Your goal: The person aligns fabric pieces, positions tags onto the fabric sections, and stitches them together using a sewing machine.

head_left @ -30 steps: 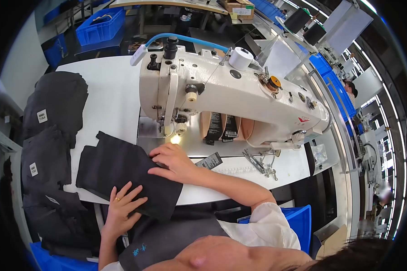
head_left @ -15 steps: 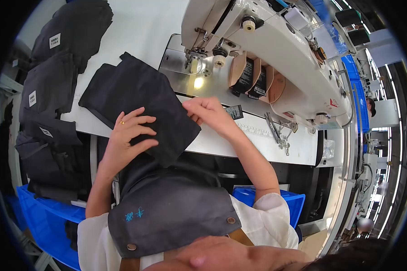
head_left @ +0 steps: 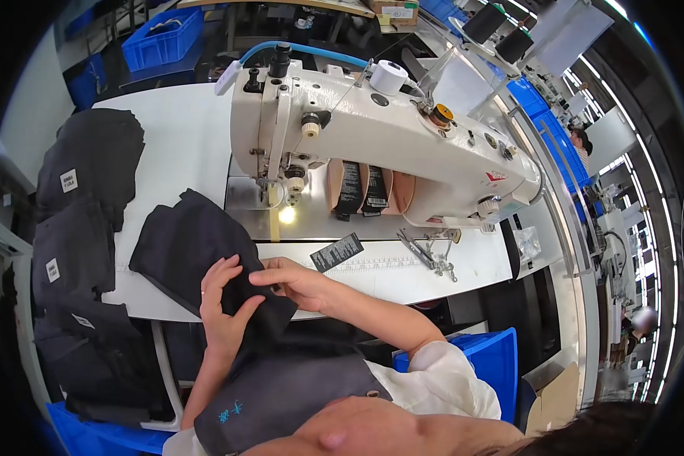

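White sewing surface point(head_left: 173, 114) carries the dark fabric piece point(head_left: 194, 235), its lower corner overhanging the front edge. Our left fingers point(head_left: 222, 275) and right fingers point(head_left: 264, 278) pinch it; uneven tension could skew the fold.

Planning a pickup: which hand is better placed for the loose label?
Probably right: the right hand is nearer the label, though pinching the dark cloth; the left hand is farther off.

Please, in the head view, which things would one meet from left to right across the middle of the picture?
Dark fabric piles → black cloth → loose printed label → metal attachment → clear plastic bag.
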`<state>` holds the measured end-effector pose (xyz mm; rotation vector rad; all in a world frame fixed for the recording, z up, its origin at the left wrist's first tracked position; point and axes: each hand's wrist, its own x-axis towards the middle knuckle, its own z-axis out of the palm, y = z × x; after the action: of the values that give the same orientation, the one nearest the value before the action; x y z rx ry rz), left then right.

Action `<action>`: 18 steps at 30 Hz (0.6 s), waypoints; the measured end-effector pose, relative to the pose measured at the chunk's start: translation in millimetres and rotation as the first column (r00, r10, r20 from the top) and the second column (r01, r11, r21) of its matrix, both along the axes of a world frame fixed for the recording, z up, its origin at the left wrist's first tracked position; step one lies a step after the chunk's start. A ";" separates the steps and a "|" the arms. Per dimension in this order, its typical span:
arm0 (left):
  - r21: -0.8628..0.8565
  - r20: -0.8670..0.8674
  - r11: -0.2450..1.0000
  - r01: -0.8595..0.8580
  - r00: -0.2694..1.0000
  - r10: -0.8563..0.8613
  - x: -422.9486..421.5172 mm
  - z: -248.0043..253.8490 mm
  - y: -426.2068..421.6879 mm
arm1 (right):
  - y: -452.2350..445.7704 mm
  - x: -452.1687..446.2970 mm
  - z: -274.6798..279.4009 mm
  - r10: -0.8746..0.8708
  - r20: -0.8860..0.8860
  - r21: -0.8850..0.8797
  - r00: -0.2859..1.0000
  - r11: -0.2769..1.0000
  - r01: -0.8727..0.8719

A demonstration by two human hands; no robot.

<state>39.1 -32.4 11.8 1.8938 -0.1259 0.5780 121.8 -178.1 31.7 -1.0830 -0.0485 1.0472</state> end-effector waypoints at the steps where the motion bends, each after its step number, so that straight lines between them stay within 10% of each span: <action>1: -0.032 -0.003 0.999 0.010 1.000 -0.010 -0.1 -0.8 0.3 | -3.5 2.8 1.6 0.031 0.010 0.021 0.999 0.999 -0.031; 10: 0.208 0.005 0.976 -0.071 0.997 0.072 -2.0 -1.8 -4.1 | -11.1 -12.8 -10.3 -0.019 0.454 -0.081 0.891 0.995 0.063; 18: 0.111 -0.015 0.989 0.101 0.995 -0.100 6.8 2.5 13.0 | 2.2 -17.0 -4.5 -0.149 0.303 -0.008 0.941 0.987 0.159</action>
<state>45.9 -19.4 14.3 1.9855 -0.2500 0.5022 104.8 -175.9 27.2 -1.2495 -0.1907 0.7374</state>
